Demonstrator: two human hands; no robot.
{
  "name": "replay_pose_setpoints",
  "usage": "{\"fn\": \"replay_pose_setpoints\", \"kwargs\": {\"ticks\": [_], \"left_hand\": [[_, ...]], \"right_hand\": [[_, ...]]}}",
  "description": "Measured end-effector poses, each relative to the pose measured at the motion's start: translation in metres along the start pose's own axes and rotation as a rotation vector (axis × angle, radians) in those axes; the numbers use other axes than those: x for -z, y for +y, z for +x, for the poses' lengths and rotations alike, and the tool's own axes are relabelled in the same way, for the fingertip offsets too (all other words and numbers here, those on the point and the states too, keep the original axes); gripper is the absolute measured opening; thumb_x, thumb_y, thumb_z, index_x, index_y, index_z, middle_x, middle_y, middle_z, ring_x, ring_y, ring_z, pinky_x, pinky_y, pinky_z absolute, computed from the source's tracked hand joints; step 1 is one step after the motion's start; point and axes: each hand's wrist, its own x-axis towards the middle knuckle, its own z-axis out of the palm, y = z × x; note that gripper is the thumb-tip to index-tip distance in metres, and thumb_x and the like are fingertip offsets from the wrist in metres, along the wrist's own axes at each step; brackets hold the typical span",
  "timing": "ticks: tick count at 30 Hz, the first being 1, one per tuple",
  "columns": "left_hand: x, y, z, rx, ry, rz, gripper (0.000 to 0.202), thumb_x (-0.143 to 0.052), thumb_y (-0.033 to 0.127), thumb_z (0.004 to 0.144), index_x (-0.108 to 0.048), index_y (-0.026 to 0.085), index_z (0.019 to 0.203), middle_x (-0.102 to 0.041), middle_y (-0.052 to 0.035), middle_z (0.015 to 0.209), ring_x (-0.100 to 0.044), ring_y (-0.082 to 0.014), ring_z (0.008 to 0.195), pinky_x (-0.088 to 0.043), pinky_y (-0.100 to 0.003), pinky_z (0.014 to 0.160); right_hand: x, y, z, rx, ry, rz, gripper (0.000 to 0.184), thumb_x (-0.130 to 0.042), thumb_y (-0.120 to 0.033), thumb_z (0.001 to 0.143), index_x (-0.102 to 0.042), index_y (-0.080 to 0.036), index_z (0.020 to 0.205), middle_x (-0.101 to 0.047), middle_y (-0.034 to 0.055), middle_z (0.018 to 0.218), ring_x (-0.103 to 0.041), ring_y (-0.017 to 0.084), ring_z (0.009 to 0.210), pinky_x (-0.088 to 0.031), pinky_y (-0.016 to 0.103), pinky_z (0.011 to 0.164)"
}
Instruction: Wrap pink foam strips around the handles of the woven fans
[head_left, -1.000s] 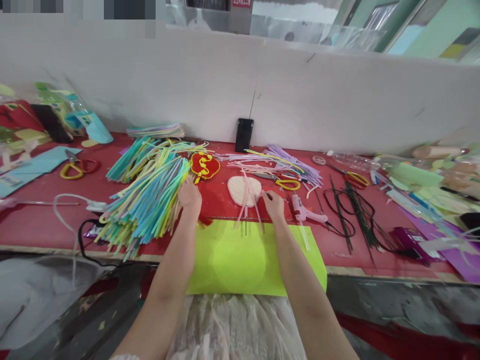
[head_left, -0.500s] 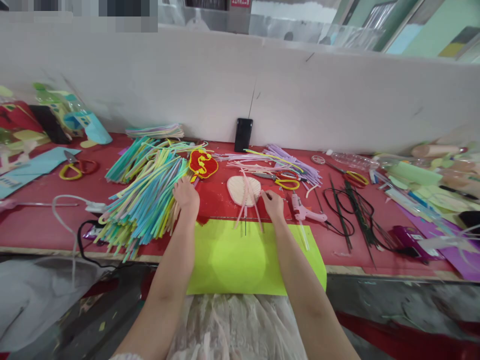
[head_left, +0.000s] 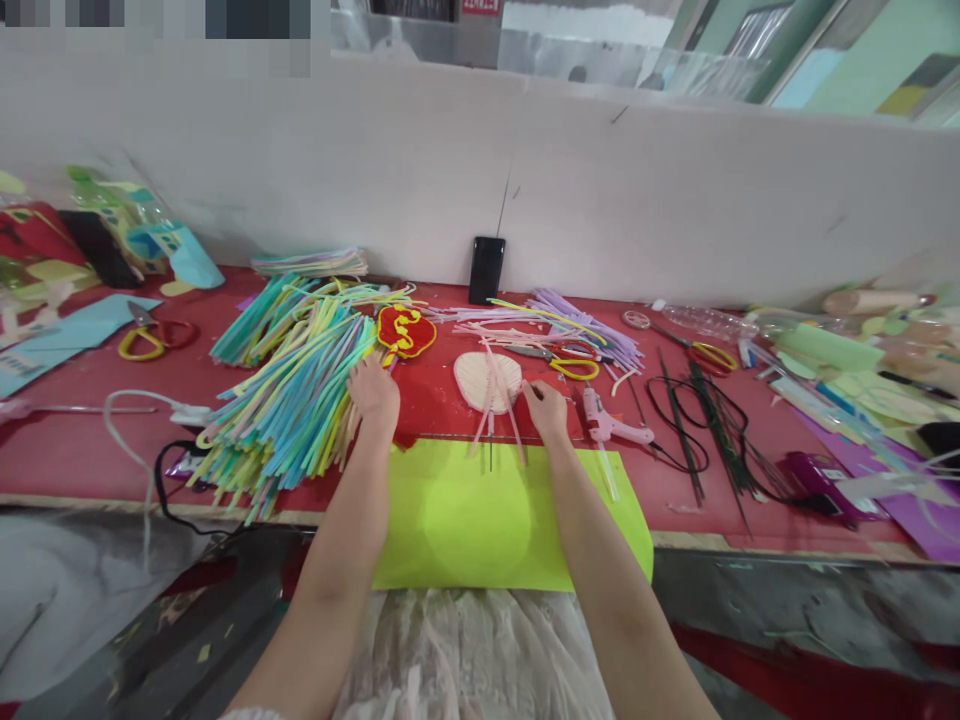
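Just left of your curled right hand (head_left: 546,408), the cream fan (head_left: 475,382) is lying lengthwise toward you; I can't tell whether you're pinching it. Your loosely spread left hand (head_left: 374,395) is resting farther off.

Pipe cleaners (head_left: 292,390) are heaped on the red table (head_left: 82,462) from its far edge to its near one; a phone (head_left: 487,270) stands at the far edge, a green sheet (head_left: 477,520) overhangs the near edge.

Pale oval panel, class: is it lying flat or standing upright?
Lying flat: the pale oval panel shows its broad face upward on the red worktop.
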Motion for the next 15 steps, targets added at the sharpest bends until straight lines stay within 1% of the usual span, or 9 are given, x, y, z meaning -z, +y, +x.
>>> {"fn": "replay_pose_setpoints", "kwargs": {"ticks": [7,13,15], "left_hand": [[0.0038,0.0012,-0.0003,-0.037,-0.003,-0.011,0.027,-0.039,0.017,0.082,-0.050,0.013,0.106,-0.058,-0.0144,0.107,-0.050,-0.0264,0.106,-0.041,-0.039,0.086],[-0.0025,-0.0001,0.0016,-0.014,-0.058,-0.008,0.029,-0.043,0.019,0.081,-0.051,0.011,0.108,-0.059,-0.0161,0.104,-0.054,-0.0291,0.100,-0.043,-0.040,0.082],[-0.0025,-0.0006,0.0014,-0.014,-0.052,-0.004,0.028,-0.043,0.019,0.081,-0.051,0.011,0.107,-0.060,-0.0156,0.104,-0.054,-0.0291,0.100,-0.043,-0.040,0.082]], "right_hand": [[0.0000,0.0002,0.0005,0.003,0.003,0.006,0.039,-0.039,-0.050,0.079,-0.064,-0.020,0.072,-0.066,0.0043,0.070,-0.055,0.018,0.063,-0.035,0.027,0.060],[-0.0004,0.0007,0.0004,-0.009,-0.003,0.003,0.040,-0.039,-0.051,0.079,-0.065,-0.021,0.073,-0.066,0.0043,0.070,-0.055,0.018,0.063,-0.035,0.027,0.060],[-0.0004,0.0005,0.0003,-0.015,-0.005,0.003,0.039,-0.039,-0.050,0.079,-0.064,-0.021,0.073,-0.065,0.0041,0.070,-0.054,0.018,0.063,-0.035,0.027,0.060]]}}
